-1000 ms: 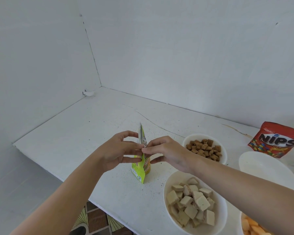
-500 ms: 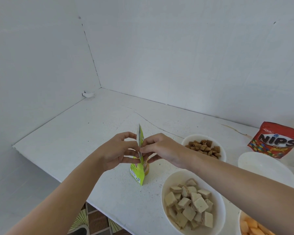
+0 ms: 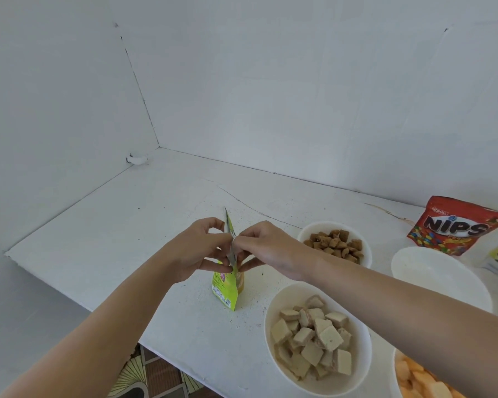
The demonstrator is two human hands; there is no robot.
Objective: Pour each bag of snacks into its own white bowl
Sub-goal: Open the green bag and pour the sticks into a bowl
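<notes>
Nearest, at 5 o'clock from the green bag (image 3: 226, 288): bowl of pale squares (image 3: 288, 297), already filled. The green bag stands upright on the white table (image 3: 98, 239), seen edge-on. Left hand (image 3: 196, 248) and right hand (image 3: 268, 245) both pinch its top seam, fingertips meeting. Judged step: tearing it open. Best keep the two pinches close, pull apart slowly, base on the table, so nothing spills. Empty bowl (image 3: 431, 271) at 3 o'clock probably receives it. Brown-snack bowl (image 3: 314, 228) at 2; red bag (image 3: 457, 225) farthest.
</notes>
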